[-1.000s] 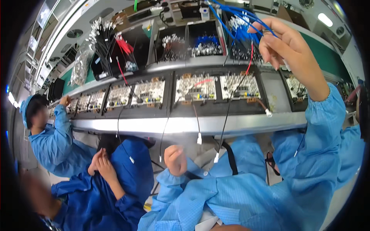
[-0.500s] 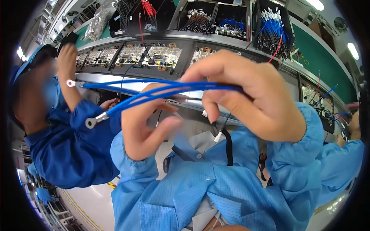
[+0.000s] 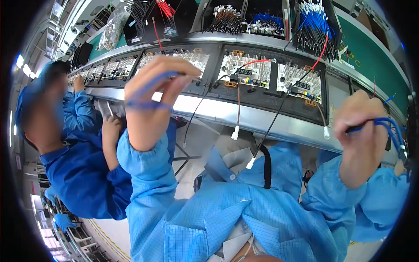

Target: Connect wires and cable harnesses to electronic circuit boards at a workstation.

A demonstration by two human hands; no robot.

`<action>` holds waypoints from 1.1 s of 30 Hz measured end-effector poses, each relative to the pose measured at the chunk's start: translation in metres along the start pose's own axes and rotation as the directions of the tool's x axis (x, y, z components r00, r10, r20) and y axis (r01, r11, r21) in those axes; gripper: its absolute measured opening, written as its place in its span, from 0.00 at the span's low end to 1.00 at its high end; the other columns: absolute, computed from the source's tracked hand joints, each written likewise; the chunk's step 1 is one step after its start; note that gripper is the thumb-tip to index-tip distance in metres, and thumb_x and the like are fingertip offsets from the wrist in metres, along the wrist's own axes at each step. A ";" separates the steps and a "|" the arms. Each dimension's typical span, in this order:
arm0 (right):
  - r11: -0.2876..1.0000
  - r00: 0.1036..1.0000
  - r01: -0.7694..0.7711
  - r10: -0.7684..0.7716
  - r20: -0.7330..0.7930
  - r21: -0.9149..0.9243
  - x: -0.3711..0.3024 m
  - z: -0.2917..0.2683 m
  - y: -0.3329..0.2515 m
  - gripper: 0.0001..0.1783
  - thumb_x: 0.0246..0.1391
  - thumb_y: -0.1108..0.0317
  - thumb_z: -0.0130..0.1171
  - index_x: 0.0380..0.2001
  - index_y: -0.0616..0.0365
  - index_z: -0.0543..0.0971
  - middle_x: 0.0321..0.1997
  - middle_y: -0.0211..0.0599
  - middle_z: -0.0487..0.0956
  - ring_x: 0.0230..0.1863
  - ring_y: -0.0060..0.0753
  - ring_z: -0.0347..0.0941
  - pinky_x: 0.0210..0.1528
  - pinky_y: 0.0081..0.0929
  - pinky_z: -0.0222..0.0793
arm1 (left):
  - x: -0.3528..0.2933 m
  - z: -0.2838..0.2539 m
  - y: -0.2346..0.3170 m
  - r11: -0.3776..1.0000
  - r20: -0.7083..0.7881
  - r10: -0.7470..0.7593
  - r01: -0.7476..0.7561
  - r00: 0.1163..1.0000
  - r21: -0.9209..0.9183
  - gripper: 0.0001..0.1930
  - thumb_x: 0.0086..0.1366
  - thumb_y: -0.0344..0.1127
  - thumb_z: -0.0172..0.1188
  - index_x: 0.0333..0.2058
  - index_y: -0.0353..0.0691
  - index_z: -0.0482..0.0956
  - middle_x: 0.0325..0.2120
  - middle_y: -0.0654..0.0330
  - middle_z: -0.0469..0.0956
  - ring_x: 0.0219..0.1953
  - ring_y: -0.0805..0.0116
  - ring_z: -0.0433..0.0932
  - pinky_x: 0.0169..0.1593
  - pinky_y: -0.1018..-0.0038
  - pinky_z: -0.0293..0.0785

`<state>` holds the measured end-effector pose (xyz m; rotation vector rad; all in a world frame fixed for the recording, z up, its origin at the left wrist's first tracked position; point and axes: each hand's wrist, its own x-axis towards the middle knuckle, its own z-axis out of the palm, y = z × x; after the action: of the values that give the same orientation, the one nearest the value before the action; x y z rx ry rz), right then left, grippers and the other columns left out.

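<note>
My left hand (image 3: 150, 102), somewhat blurred, is raised over the front edge of the bench with a blue wire (image 3: 148, 105) pinched between thumb and fingers. Far to the right, my right hand (image 3: 360, 131) is closed around several blue wires (image 3: 386, 122); their loops arch out on its right side, toward metal ends near the picture's rim. Between my hands lie two circuit boards with digit displays, a left board (image 3: 246, 70) and a right board (image 3: 301, 83). Leads with white plugs (image 3: 235, 132) hang from them over the bench edge.
Black bins along the back hold brown wires (image 3: 224, 19), blue wires (image 3: 312, 22) and red wires (image 3: 166, 11). A co-worker in dark blue (image 3: 78, 170) sits close on my left. Another person's light blue sleeve (image 3: 375, 209) shows at the right.
My hands have moved apart, the left one to the left and the right one far to the right. The blue wires that stretched across both hands are now divided between them.
</note>
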<state>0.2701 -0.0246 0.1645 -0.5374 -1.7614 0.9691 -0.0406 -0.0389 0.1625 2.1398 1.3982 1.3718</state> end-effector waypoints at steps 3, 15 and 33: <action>0.946 1.000 -0.014 0.006 0.023 0.324 -0.009 -0.033 0.016 0.18 0.68 0.56 0.38 0.38 0.61 0.69 0.25 0.34 0.66 0.22 0.21 0.57 0.23 0.16 0.53 | 0.020 0.003 -0.007 1.000 0.055 0.003 -0.003 0.998 0.010 0.06 0.58 0.20 0.58 0.34 0.32 0.80 0.32 0.57 0.80 0.33 0.71 0.79 0.34 0.79 0.76; 0.999 0.873 -0.024 -0.002 -0.488 -0.046 -0.077 -0.093 0.042 0.23 0.66 0.51 0.41 0.45 0.61 0.73 0.37 0.35 0.63 0.38 0.31 0.58 0.44 0.30 0.55 | 0.059 0.051 -0.042 0.995 0.352 0.054 -0.081 0.934 0.063 0.07 0.57 0.30 0.65 0.31 0.34 0.77 0.20 0.56 0.77 0.21 0.67 0.75 0.27 0.76 0.72; 0.919 0.921 -0.019 -0.137 -0.365 -0.393 -0.110 -0.101 0.077 0.18 0.61 0.56 0.55 0.44 0.61 0.75 0.34 0.38 0.68 0.34 0.29 0.64 0.35 0.24 0.62 | 0.040 0.079 -0.081 1.000 0.471 0.012 -0.023 0.882 0.016 0.08 0.56 0.21 0.62 0.35 0.37 0.81 0.30 0.59 0.83 0.32 0.68 0.83 0.33 0.77 0.79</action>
<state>0.3989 -0.0239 0.0575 -0.8604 -1.5964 0.4204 -0.0209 0.0568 0.0936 2.2945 1.1983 0.7565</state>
